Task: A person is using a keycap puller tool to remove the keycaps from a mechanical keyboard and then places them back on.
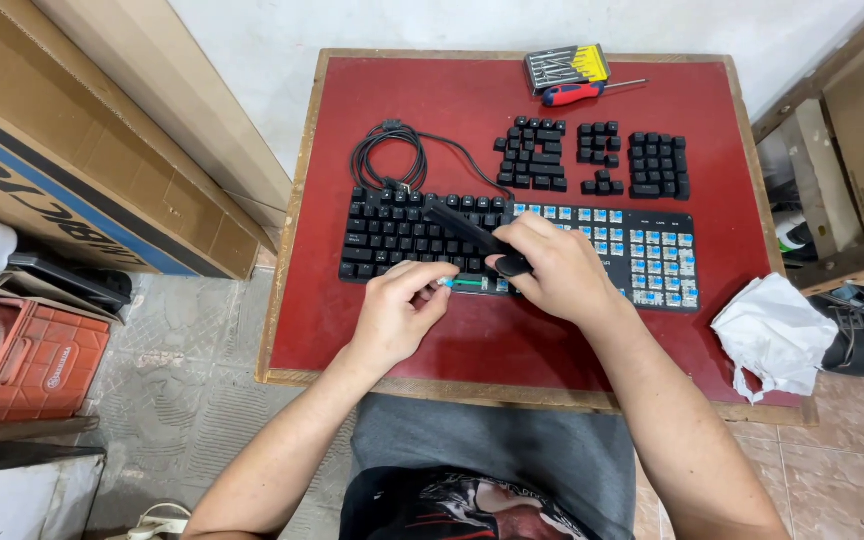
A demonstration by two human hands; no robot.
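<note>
Lying near the front edge of the red wooden tabletop [512, 340], a black mechanical keyboard with exposed blue switches [642, 255] is worked on. A long black spacebar keycap [472, 232] is gripped in the closed right hand [552, 270]; the left hand [402, 305] is pinched shut at the keyboard's front row. Loose black keycaps [592, 160] are grouped toward the back edge.

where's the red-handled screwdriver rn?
In the head view, the red-handled screwdriver lies at the far edge of the red table, just below the yellow-and-black bit case, above the loose keycaps.
</note>
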